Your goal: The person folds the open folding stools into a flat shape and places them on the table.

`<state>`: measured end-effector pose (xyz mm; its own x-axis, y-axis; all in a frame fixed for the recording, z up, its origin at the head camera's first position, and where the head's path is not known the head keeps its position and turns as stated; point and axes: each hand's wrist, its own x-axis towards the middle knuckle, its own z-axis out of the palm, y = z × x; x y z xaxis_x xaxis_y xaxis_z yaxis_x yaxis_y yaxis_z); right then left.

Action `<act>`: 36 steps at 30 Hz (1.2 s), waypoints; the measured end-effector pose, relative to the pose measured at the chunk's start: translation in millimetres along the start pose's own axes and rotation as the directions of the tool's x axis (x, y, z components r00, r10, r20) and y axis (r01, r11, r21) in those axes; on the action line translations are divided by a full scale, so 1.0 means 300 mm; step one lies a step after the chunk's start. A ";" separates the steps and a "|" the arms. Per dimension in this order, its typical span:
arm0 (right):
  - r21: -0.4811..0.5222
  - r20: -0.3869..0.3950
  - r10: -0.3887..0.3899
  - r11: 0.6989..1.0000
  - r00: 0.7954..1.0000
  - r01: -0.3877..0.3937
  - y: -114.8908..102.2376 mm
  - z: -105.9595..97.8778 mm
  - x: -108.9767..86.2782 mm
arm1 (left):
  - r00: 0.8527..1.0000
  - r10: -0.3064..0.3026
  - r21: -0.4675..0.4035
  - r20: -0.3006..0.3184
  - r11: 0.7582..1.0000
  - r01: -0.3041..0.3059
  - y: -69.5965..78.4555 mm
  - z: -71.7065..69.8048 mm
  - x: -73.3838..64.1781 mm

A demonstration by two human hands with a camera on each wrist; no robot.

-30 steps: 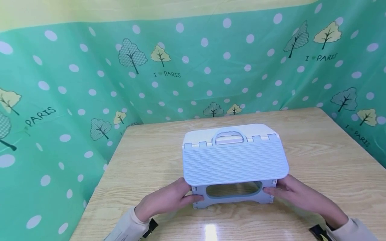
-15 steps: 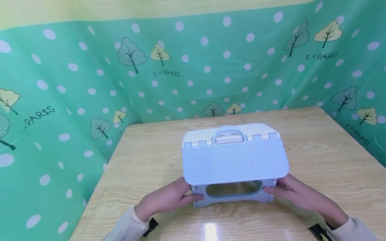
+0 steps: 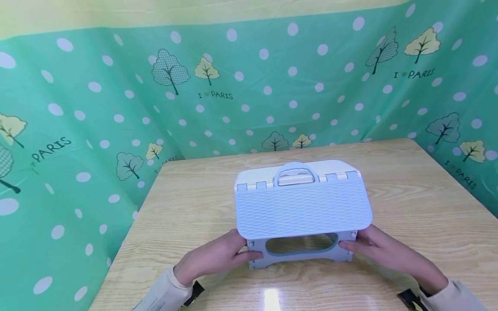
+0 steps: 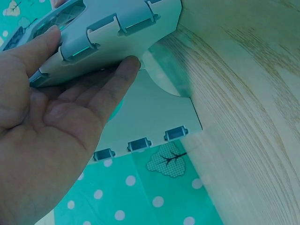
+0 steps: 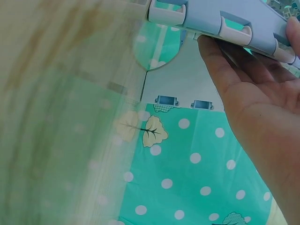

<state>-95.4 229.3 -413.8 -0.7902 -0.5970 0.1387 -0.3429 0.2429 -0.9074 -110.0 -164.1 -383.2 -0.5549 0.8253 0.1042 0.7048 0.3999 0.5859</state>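
A pale blue and white folding step stool [image 3: 303, 211] stands on the wooden table, its ribbed top sloping down toward me and a carry handle [image 3: 296, 167] at the fold. At the stool's left end, my left hand [image 3: 218, 255] grips the front leg panel [image 3: 303, 258], thumb on the front face and fingers behind. My right hand [image 3: 385, 252] pinches the same panel at its right end in the same way. Both wrist views show fingers curled behind this panel; hinge slots line the panel edges. In the head view the top hides most of the fingers.
The wooden table [image 3: 186, 203] extends around the stool on every side. A green dotted curtain [image 3: 264, 86] with tree prints hangs behind and at both sides of the table. A bright light reflection lies on the table near me.
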 end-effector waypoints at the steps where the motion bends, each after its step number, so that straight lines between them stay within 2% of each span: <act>1: -0.001 -0.002 0.005 1.000 1.000 -0.005 0.000 0.001 0.000 | 1.000 0.001 -0.002 0.000 1.000 -0.001 0.001 0.000 0.000; 19: 0.004 -0.001 -0.014 1.000 1.000 0.014 -0.004 0.003 0.003 | 1.000 0.013 0.011 -0.002 1.000 -0.013 -0.003 0.004 -0.003; 27: 0.004 -0.004 0.005 1.000 1.000 -0.005 -0.006 0.002 0.004 | 1.000 -0.003 0.002 -0.002 1.000 0.003 0.000 0.004 0.000; 36: 0.010 -0.004 0.005 1.000 1.000 -0.005 -0.004 0.003 0.005 | 1.000 0.012 0.017 -0.009 1.000 -0.012 0.004 0.004 -0.002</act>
<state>-95.8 227.5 -412.8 -0.7939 -0.5926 0.1363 -0.3342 0.2380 -0.9120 -108.3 -163.7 -383.5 -0.5502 0.8267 0.1182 0.7189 0.3969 0.5706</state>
